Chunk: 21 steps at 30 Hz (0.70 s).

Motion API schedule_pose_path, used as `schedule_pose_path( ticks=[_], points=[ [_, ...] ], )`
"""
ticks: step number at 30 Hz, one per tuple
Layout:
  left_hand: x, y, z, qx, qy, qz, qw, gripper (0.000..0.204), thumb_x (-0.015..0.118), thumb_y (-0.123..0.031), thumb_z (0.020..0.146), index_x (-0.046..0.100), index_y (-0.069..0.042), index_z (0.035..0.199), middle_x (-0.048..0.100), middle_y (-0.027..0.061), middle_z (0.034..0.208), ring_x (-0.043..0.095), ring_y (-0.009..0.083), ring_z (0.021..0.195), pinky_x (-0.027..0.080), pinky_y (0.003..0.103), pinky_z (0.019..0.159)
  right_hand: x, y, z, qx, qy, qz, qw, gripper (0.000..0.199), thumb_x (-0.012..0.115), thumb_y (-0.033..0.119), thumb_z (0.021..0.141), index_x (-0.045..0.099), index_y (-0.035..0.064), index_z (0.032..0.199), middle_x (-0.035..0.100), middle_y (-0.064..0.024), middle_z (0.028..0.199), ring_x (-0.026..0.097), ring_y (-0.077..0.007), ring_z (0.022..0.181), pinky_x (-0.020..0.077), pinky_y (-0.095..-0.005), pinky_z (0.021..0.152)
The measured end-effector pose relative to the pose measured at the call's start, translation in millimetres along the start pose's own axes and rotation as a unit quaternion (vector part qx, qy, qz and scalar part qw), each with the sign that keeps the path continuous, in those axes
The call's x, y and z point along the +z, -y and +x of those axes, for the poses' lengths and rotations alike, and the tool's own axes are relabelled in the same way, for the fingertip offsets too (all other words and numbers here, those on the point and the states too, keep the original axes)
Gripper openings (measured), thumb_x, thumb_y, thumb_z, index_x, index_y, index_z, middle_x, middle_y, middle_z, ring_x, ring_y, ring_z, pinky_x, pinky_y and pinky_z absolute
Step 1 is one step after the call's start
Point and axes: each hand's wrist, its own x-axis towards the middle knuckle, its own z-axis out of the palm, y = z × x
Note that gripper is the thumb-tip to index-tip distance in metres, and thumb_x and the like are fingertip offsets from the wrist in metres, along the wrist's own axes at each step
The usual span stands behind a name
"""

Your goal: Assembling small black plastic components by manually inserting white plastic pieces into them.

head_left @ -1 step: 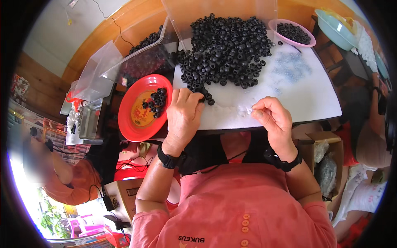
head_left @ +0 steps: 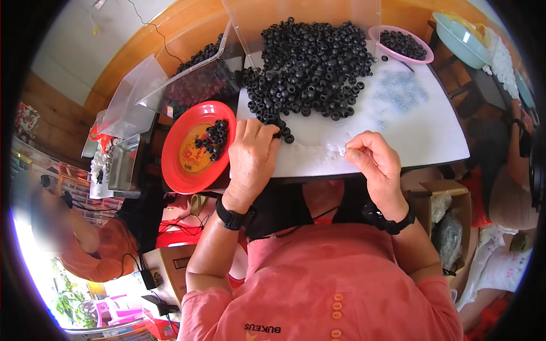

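My left hand (head_left: 250, 150) rests at the near left edge of a heap of glossy black beads (head_left: 310, 68) with large holes. Its fingers are bent and closed, with the tips against a black bead (head_left: 277, 133); the hand itself partly hides the grip. Farther right, my right hand (head_left: 375, 162) is closed in a pinch, thumb against forefinger, on a small whitish piece (head_left: 343, 151) too tiny to identify. Tiny clear bits (head_left: 331, 149) lie beside those fingertips on the white tabletop (head_left: 409, 145). Left of my left hand, a red plate (head_left: 173, 170) holds several black beads.
A clear bin (head_left: 187, 85) with black beads stands at the back left. At the far right of the table is a pink bowl (head_left: 427, 55) of smaller black beads, with pale blue bits (head_left: 401, 91) scattered nearby. A person in orange (head_left: 108, 258) is at left; an open carton (head_left: 466, 227) stands right.
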Motion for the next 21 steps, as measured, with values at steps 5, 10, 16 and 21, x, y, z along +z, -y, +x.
schedule_pose_path(
  ticks=[5, 10, 16, 21],
  points=[
    [-6.7, -14.0, -3.4, -0.004, -0.028, 0.020, 0.999, 0.018, 0.072, 0.001, 0.077, 0.065, -0.002, 0.093, 0.058, 0.0115, 0.086, 0.057, 0.0329, 0.085, 0.049, 0.043, 0.071, 1.6, -5.6, -0.8, -0.004, -0.009, -0.019, 1.000, 0.010, 0.064, 0.006, 0.097, 0.059, -0.0006, 0.102, 0.062, -0.0036, 0.091, 0.056, -0.0104, 0.079, 0.0478, -0.0250, 0.075],
    [1.1, -17.5, -13.5, 0.033, 0.034, 0.040, 0.998, 0.018, 0.073, -0.004, 0.076, 0.064, -0.003, 0.091, 0.056, 0.0109, 0.091, 0.056, 0.0319, 0.088, 0.050, 0.042, 0.068, 4.3, -3.3, 2.8, -0.032, 0.011, -0.076, 0.997, 0.009, 0.065, 0.001, 0.094, 0.058, 0.0001, 0.101, 0.062, -0.0054, 0.087, 0.057, -0.0124, 0.075, 0.0485, -0.0259, 0.071],
    [-6.6, -18.7, -22.1, -0.037, 0.002, -0.109, 0.993, 0.017, 0.071, 0.000, 0.078, 0.066, -0.003, 0.094, 0.059, 0.0104, 0.088, 0.058, 0.0280, 0.084, 0.050, 0.038, 0.067, 28.8, 13.9, 13.1, -0.085, 0.065, -0.144, 0.984, 0.012, 0.064, -0.004, 0.091, 0.058, 0.0010, 0.099, 0.062, -0.0095, 0.084, 0.061, -0.0197, 0.072, 0.0496, -0.0293, 0.066],
    [-22.2, -35.0, -23.5, -0.259, 0.062, -0.409, 0.873, 0.016, 0.070, 0.000, 0.085, 0.068, -0.001, 0.101, 0.066, 0.0049, 0.087, 0.057, 0.0113, 0.069, 0.048, 0.027, 0.061, 52.0, 15.2, 23.7, -0.096, 0.092, -0.132, 0.982, 0.011, 0.064, -0.004, 0.091, 0.057, 0.0024, 0.097, 0.063, -0.0110, 0.085, 0.062, -0.0243, 0.072, 0.0505, -0.0325, 0.066]
  ],
)
